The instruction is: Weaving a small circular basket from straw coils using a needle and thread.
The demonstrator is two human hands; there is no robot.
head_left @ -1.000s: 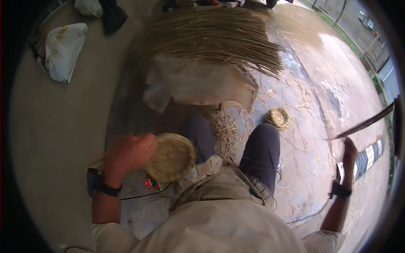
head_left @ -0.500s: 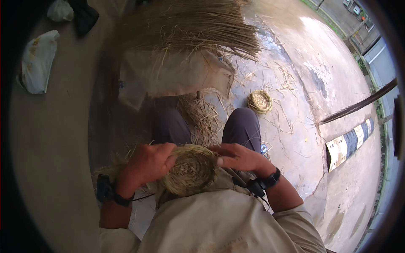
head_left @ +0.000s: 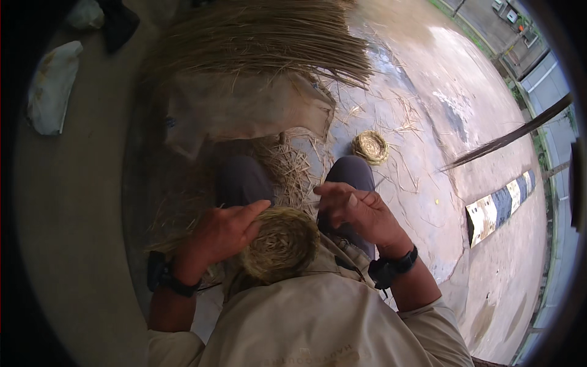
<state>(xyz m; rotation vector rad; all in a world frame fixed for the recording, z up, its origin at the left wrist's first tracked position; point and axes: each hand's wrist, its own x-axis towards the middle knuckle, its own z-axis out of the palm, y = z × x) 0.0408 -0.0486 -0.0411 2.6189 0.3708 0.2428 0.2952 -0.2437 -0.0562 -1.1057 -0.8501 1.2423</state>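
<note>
At the left rim of a round straw basket [head_left: 280, 243] on the lap [head_left: 330, 264], the nearer left hand [head_left: 226, 231] grips; beyond its upper right, apart, the right hand [head_left: 362, 214] half-curls, any hold unclear.

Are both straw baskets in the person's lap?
No, only one basket is there, at the left hand; the other basket lies on the ground past the right knee.

Nearer than one stalk bundle [head_left: 263, 37]: two woven baskets [head_left: 281, 243] [head_left: 370, 147], two hands [head_left: 225, 232] [head_left: 362, 213], two wristbands [head_left: 181, 286] [head_left: 403, 262]; left of it, two whitish bags [head_left: 55, 90] [head_left: 85, 15].
</note>
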